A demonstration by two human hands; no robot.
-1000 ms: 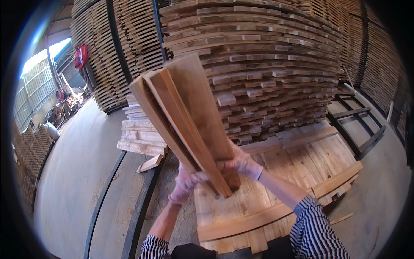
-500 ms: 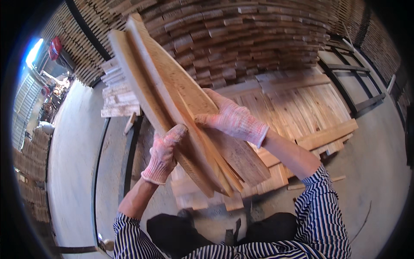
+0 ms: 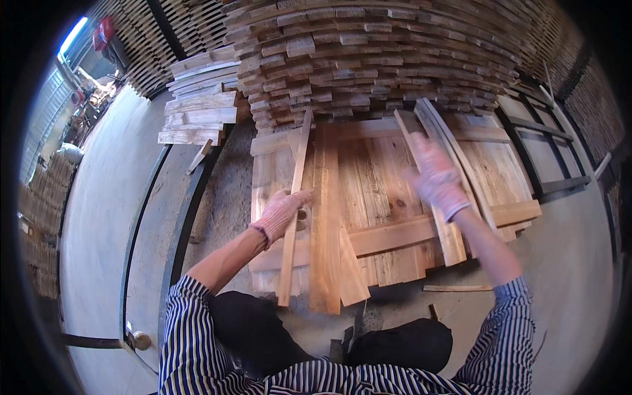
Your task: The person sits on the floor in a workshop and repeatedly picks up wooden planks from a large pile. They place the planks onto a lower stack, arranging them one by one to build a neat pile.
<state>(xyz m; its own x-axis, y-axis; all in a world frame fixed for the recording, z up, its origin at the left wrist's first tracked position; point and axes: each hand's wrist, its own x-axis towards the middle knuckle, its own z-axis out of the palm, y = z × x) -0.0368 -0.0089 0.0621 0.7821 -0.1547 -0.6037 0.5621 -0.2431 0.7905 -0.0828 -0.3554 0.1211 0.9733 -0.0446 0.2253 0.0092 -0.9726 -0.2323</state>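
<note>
My left hand (image 3: 283, 214), in a pinkish knit glove, closes round a narrow wooden board (image 3: 297, 181) tilted over the wood layer. Just right of it lies a wider board (image 3: 325, 230), with a shorter board end (image 3: 353, 273) showing beside it. My right hand (image 3: 437, 176), gloved alike and blurred, is over a long board (image 3: 450, 240) on the right; its thumb and fingers look apart. Close by that hand, more narrow boards (image 3: 484, 204) lie slanted. Beneath everything is a layer of side-by-side planks (image 3: 368, 187), crossed by a flat batten (image 3: 395, 233).
A tall wall of stacked boards (image 3: 368, 62) rises behind. Shorter pale boards (image 3: 197, 118) are piled at the left, beside a dark metal rail (image 3: 181, 224). A black metal frame (image 3: 550, 151) stands right. A loose stick (image 3: 457, 288) lies on the concrete floor (image 3: 566, 276).
The bundle of boards held up between both hands has come down and spread over the plank layer. My hands have moved apart, the right one farther right.
</note>
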